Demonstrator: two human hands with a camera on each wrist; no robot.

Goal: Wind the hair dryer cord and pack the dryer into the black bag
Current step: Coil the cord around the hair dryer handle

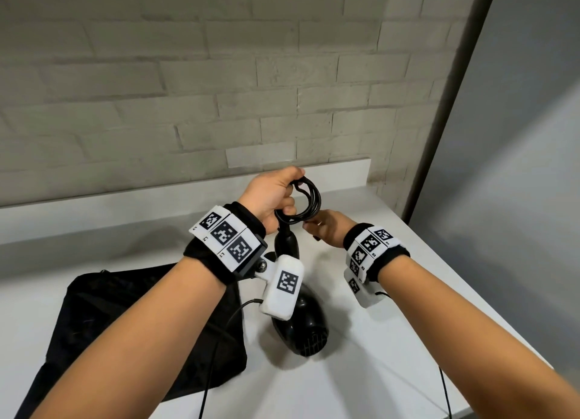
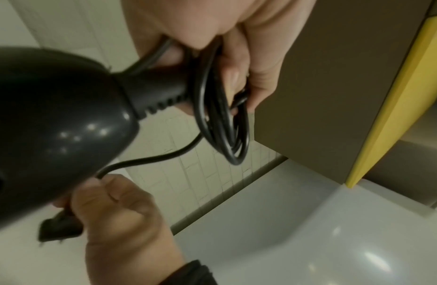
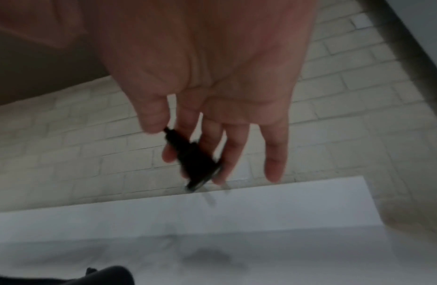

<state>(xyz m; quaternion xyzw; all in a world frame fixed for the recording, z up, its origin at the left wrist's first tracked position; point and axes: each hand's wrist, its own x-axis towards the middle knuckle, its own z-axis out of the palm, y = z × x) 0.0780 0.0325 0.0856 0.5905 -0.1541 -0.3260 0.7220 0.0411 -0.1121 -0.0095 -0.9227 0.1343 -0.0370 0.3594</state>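
The black hair dryer (image 1: 306, 327) hangs nose down above the white counter (image 1: 361, 340). My left hand (image 1: 276, 195) grips the top of its handle together with a coil of black cord (image 1: 310, 198). In the left wrist view the coil (image 2: 222, 125) loops round my left fingers (image 2: 239, 77) beside the dryer body (image 2: 53, 125). My right hand (image 1: 328, 230) sits just right of the coil. It pinches the plug (image 3: 190, 160) at the cord's loose end between thumb and fingers, with the plug (image 2: 58, 229) hanging below the fist. The black bag (image 1: 110, 324) lies flat on the counter, lower left.
A pale brick wall (image 1: 219, 88) backs the counter, and a grey panel (image 1: 518, 136) closes the right side. A brown cabinet with a yellow edge (image 2: 334, 77) hangs overhead. Thin black cables (image 1: 207, 371) trail from the wrist cameras.
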